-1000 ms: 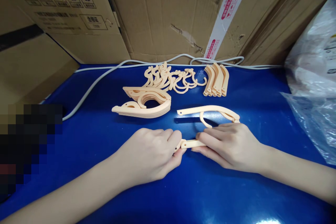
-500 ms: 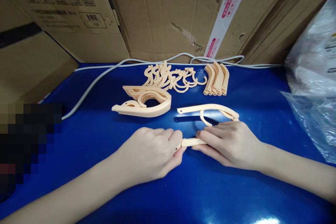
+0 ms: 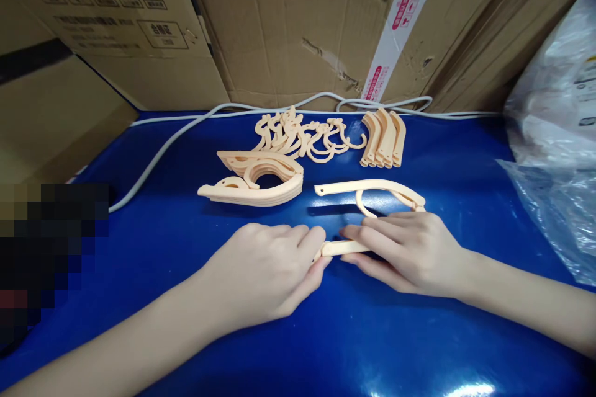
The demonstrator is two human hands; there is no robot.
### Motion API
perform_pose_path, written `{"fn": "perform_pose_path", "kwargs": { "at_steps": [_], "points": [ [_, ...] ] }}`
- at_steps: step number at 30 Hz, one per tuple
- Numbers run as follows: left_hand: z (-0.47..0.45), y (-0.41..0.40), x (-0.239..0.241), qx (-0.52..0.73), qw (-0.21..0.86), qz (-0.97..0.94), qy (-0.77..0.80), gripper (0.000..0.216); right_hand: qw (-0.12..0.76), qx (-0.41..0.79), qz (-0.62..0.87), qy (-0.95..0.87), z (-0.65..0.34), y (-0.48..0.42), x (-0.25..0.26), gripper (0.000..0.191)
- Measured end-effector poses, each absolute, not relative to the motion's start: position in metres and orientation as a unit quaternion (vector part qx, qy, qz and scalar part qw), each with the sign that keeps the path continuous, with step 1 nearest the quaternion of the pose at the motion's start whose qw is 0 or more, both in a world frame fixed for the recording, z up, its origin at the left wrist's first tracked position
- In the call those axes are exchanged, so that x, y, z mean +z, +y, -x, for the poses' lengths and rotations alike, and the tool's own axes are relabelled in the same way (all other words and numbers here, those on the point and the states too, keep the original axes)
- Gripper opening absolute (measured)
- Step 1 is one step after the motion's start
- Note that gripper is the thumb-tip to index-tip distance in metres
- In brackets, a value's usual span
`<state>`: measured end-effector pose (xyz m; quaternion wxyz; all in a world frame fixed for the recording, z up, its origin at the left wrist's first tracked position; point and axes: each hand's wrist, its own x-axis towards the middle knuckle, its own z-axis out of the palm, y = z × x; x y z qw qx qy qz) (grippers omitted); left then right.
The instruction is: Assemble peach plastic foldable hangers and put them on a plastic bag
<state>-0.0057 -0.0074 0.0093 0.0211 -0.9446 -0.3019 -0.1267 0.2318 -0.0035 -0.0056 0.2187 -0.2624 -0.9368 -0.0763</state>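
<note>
Both hands are on one beige folding clothes hanger (image 3: 344,248) above the blue table. My left hand (image 3: 274,267) is closed, thumb and fingers pinching a small jointed end piece. My right hand (image 3: 410,254) has its thumb and fingers around the lower arm just to the right of that joint. The hanger's upper arm (image 3: 363,186) sticks out to the left behind my right hand, with the curved hook (image 3: 364,206) between the two arms. My right fingers cover part of the hanger.
A stack of folded hangers (image 3: 279,195) lies left of centre. Behind it are loose hooks (image 3: 321,142) in a pile and a row of curved hanger arms (image 3: 384,139). A white cable (image 3: 162,152) runs along cardboard boxes (image 3: 288,31). Clear plastic bags (image 3: 549,111) stand at right.
The fingers of my right hand have spread slightly, the index finger reaching further left along the lower arm. My left hand keeps its pinch; the hanger has barely moved.
</note>
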Motion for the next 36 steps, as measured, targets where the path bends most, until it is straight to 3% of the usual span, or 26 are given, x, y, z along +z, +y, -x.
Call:
{"fn": "perform_pose_path", "kwargs": {
  "at_steps": [11,14,18,27,36],
  "points": [
    [0.007,-0.008,0.012,-0.134,0.011,0.937,-0.321,0.024,0.280,-0.106,0.275,-0.914,-0.237,0.000,0.006,0.014],
    [0.006,-0.008,0.012,-0.128,0.015,0.936,-0.327,0.024,0.286,-0.116,0.311,-0.899,-0.240,0.006,0.018,0.019],
    [0.005,-0.009,0.012,-0.130,0.013,0.936,-0.328,0.023,0.248,-0.125,0.343,-0.897,-0.246,0.014,0.030,0.030],
    [0.007,-0.011,0.012,-0.134,0.011,0.938,-0.319,0.024,0.119,-0.110,0.351,-0.922,-0.253,0.029,0.030,0.026],
    [0.006,-0.012,0.014,-0.119,-0.046,0.967,-0.223,0.007,0.088,-0.104,0.362,-0.922,-0.258,0.033,0.025,0.015]
  ]
}}
